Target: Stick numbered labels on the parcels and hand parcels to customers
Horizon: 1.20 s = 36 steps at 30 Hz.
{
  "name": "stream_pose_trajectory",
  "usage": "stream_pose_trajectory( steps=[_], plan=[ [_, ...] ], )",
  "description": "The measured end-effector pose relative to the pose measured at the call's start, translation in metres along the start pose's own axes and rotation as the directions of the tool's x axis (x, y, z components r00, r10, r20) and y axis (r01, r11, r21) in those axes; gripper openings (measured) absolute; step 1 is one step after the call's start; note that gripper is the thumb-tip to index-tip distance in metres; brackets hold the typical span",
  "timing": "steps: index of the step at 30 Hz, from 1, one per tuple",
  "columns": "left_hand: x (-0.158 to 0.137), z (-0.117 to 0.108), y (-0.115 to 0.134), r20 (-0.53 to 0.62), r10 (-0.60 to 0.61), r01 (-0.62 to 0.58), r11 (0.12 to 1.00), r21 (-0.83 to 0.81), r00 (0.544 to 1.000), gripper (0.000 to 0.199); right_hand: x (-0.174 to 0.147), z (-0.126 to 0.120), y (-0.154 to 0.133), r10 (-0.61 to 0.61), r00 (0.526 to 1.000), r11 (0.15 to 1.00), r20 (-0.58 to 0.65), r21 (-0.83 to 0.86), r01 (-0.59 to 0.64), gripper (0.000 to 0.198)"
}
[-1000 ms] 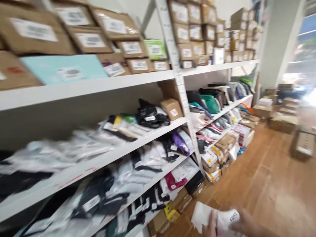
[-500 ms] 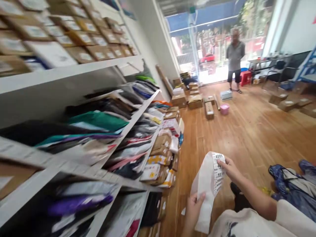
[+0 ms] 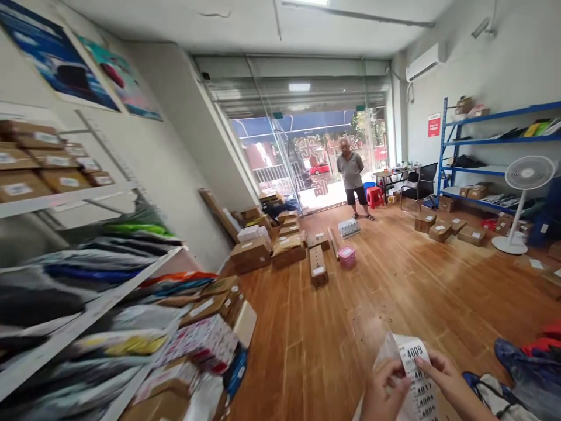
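A long white strip of printed number labels (image 3: pixel 423 387) hangs between my hands at the bottom right of the view, with 4009 on its top label. My left hand (image 3: pixel 384 383) pinches the strip's left edge, thumb and fingertips close together. On the other edge, my right hand (image 3: pixel 445 374) grips near the top label, thumb over the print. The strip's lower end runs out of the picture.
At left, shelves (image 3: pixel 109 304) hold bagged parcels, with cardboard boxes (image 3: pixel 68 178) above. More cartons (image 3: pixel 287 248) and a pink container (image 3: pixel 347 257) sit on the wooden floor. A person (image 3: pixel 350 172) stands by the glass front. A white fan (image 3: pixel 523 199) stands at right.
My view has swung up and to the right, bringing the blue rack and fan into sight. My left hand has moved up the label strip, closer to my right hand.
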State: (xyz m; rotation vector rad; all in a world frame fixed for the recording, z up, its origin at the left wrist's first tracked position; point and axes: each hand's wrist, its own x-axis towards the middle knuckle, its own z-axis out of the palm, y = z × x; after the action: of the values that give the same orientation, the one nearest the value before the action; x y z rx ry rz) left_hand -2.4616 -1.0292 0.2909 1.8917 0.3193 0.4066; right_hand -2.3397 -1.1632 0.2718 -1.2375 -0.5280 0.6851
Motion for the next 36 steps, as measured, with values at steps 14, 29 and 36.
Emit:
stream_pose_trajectory(
  steps=[14, 29, 36],
  plan=[
    [0.341, -0.002, 0.072, -0.027, -0.112, 0.059, 0.694, -0.718, 0.993, 0.062, 0.203, -0.105, -0.031, -0.065, 0.994, 0.948, -0.084, -0.316, 0.035, 0.056],
    [0.673, 0.036, 0.122, 0.010, 0.047, -0.019, 0.586, -0.810, 0.999, 0.021, 0.284, -0.209, 0.024, 0.219, 0.781, 0.951, -0.584, -0.053, -0.306, 0.046],
    [0.704, 0.151, 0.138, 0.331, 0.294, 0.058, 0.664, -0.746, 0.897, 0.005, 0.305, -0.292, 0.004, 0.066, 0.564, 0.996, -0.823, 0.025, -0.081, 0.064]
  ],
)
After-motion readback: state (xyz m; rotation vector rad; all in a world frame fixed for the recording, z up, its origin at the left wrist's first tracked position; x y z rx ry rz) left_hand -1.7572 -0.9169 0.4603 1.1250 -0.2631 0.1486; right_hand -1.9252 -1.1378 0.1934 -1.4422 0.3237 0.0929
